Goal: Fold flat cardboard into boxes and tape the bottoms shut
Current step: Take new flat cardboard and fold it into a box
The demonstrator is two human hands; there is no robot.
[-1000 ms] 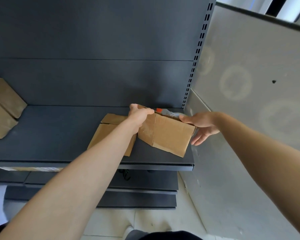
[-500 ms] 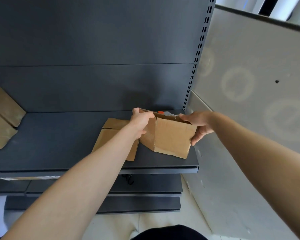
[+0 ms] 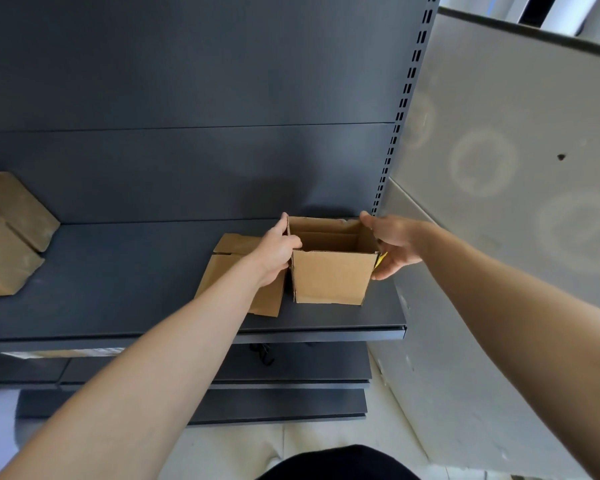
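Holding the squared-up cardboard box (image 3: pixel 329 275) between us, we grip it from both sides: our left hand (image 3: pixel 276 252) is closed over the box's left wall, thumb on the top edge, and our right hand (image 3: pixel 394 244) clasps the right wall with the thumb on the far corner and the fingers (image 3: pixel 383 271) curled under against the outside. The box stands upright on the dark shelf (image 3: pixel 118 282), near its right end, with its top open toward us. Inside we see only bare brown walls; the bottom is too shadowed to tell what closes it. A small yellow thing (image 3: pixel 380 259) shows between the box's right corner and our right fingers; we cannot tell what it is. Just left of the box, partly under our left wrist, lies a flat cardboard blank (image 3: pixel 229 271). Well apart at the shelf's left end sit other cardboard boxes (image 3: pixel 11 233), tilted, contents not visible.
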